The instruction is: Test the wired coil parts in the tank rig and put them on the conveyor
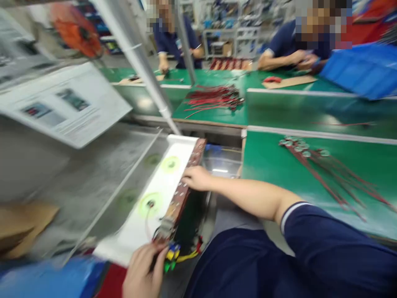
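A long brown strip (179,196) with rows of small shiny metal pieces runs lengthwise in front of me. Along its left lies a white panel (161,178) with yellow-green rings, one of them around a small dark part with a thin wire. My right hand (198,178) has its fingers closed together at the strip's middle; whatever they pinch is hidden. At the near end, my left hand (144,267) is curled with thumb and fingers close together beside a grey metal part (166,227). What it grips is blurred. Yellow, blue and green connectors (172,254) hang next to it.
Red-wired parts lie in a bundle (217,97) ahead and another bundle (310,153) on the green table (266,165) at right. A metal post (149,82) rises beyond the panel. An instruction sheet (71,107) leans at left. Two co-workers sit opposite, near a blue bin (362,68).
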Demonstrator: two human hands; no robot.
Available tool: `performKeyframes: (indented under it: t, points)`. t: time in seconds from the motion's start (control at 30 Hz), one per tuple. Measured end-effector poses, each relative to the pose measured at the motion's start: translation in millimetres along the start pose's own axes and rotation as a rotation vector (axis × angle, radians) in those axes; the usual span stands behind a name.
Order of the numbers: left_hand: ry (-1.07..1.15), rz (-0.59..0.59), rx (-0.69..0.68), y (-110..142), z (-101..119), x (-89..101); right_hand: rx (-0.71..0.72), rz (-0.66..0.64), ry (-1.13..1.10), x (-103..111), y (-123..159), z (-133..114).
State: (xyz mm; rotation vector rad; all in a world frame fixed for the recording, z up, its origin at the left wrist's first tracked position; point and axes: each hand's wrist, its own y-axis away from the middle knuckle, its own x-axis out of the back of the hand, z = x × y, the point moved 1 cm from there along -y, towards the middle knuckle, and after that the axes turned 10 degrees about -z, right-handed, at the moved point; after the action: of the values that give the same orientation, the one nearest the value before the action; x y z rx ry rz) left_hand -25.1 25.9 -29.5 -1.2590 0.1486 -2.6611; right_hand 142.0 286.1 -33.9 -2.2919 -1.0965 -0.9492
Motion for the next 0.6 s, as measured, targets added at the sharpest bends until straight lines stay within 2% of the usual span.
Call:
performKeyframes:
  t: [0.07,0.23,0.43,0.6]
  points:
    - [-0.056,-0.007,-0.019,10,10,5.7,0.024,0.01,-0.032,-2,-2,6]
    - [-0.059,-0.008,0.0,5,24,2.2,0.035,0.024,-0.053,-4,1,8]
    - [-0.06,-0.032,-0.018,8,21,2.8,0.042,0.027,-0.054,-3,1,7]
    - [-0.126,-0.023,-0.092,9,18,3.1,0.029,0.017,-0.056,-3,1,7]
